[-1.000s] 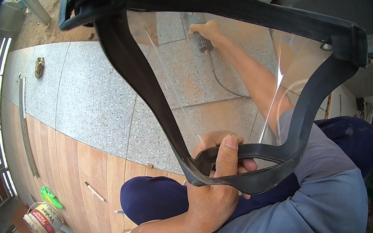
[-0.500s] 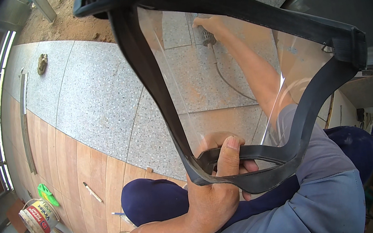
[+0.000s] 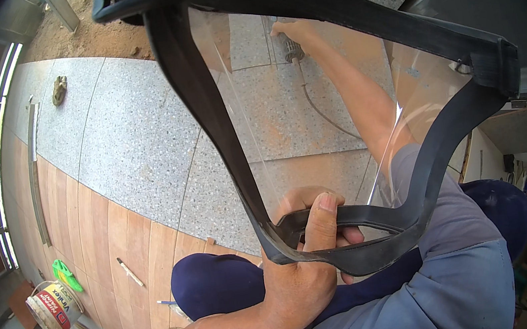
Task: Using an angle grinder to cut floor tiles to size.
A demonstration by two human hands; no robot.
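Note:
Close before me is a clear face shield (image 3: pixel 206 98) with a thick black rim, tilted and filling much of the view. My left hand (image 3: pixel 304 283) is closed round its narrow lower end, thumb on the near side and fingers behind. Through the transparent pane I see my right arm stretched far forward. At its end my right hand (image 3: pixel 297 33) is closed on a dark corded power tool (image 3: pixel 292 51) with a vented body, low over the grey tiles. The tool's front end and some of the fingers are hidden, and its exact kind is unclear.
The tool's cord (image 3: pixel 318 113) runs back over speckled grey tiles (image 3: pixel 130 129) dusted orange. Wood-look tiles (image 3: pixel 111 253) lie at the left, with a marker pen (image 3: pixel 130 271), a green item (image 3: pixel 67 275) and a paint bucket (image 3: pixel 52 312). Bare soil (image 3: pixel 109 24) borders the far side.
The face shield has shifted slightly left in my left hand. My right hand and the power tool stay in nearly the same place.

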